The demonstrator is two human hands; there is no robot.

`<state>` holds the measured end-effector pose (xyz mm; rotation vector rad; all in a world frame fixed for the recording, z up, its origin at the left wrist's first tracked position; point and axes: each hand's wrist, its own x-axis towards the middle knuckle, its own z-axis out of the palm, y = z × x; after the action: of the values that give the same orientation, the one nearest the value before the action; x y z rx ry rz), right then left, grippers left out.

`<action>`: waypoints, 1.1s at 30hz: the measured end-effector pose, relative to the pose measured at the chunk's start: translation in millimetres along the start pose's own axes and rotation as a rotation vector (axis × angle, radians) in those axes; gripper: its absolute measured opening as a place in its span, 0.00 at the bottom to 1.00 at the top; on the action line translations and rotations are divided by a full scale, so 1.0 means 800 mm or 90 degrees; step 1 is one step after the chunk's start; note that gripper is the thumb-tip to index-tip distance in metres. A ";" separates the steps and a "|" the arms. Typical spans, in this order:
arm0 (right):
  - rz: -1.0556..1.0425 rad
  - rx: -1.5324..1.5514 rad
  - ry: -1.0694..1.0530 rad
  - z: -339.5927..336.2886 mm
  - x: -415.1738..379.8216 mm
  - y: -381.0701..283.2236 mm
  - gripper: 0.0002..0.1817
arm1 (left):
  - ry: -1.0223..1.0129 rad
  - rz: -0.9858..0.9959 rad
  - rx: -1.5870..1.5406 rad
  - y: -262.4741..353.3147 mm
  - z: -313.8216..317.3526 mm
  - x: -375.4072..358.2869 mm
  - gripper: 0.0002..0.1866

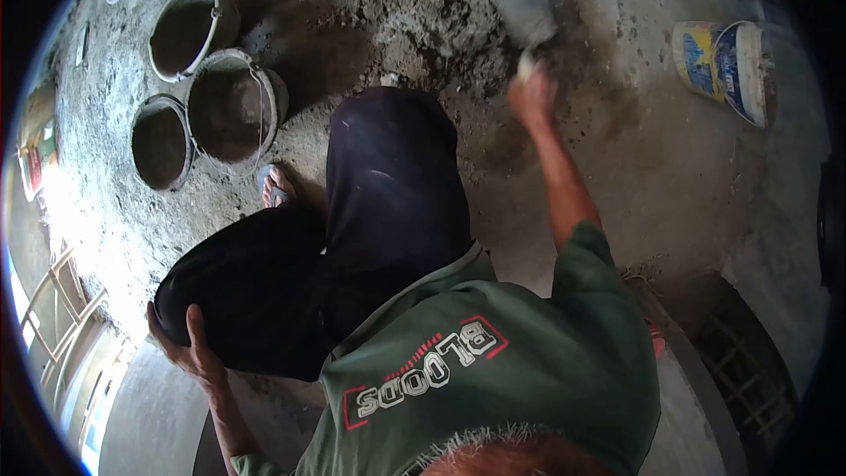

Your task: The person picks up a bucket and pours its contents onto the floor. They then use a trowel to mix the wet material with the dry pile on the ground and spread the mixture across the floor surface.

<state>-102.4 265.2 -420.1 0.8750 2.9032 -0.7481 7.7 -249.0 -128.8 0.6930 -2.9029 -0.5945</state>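
My right hand (534,99) is closed around the pale handle of a trowel (523,9). The trowel's grey blade is smeared by motion and lies over the right side of a heap of wet mortar (432,13) on the floor. Against my bent knee, at the lower left, rests my left hand (196,351). Its thumb is apart from the fingers, and no object shows in it; some of the fingers are partly hidden by the knee.
Several mortar-stained buckets (231,106) stand on the rough floor (546,185) at the upper left. A printed blue-and-yellow bucket (724,70) is at the right. My sandalled foot (277,185) is near the buckets. A dark grid-like object (745,366) lies at lower right.
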 end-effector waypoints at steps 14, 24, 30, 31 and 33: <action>0.356 0.157 -0.006 -0.038 0.054 0.221 0.13 | -0.004 0.000 0.018 -0.005 -0.003 0.004 0.40; 0.274 0.306 -0.318 0.014 0.053 0.038 0.13 | -0.002 0.014 -0.032 0.001 -0.009 -0.010 0.39; 0.102 0.143 -0.291 -0.002 0.030 0.032 0.19 | 0.001 0.024 0.023 0.003 -0.011 -0.007 0.41; -0.062 0.057 -0.160 0.001 0.024 0.029 0.20 | 0.007 0.011 0.033 0.004 -0.013 -0.008 0.41; -0.126 -0.045 -0.062 -0.002 0.010 0.004 0.21 | -0.003 -0.005 0.006 0.008 -0.009 -0.007 0.42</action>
<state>-106.8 272.3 -421.4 0.5345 2.9370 -0.6734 11.6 -243.5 -119.9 0.7063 -2.9104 -0.5856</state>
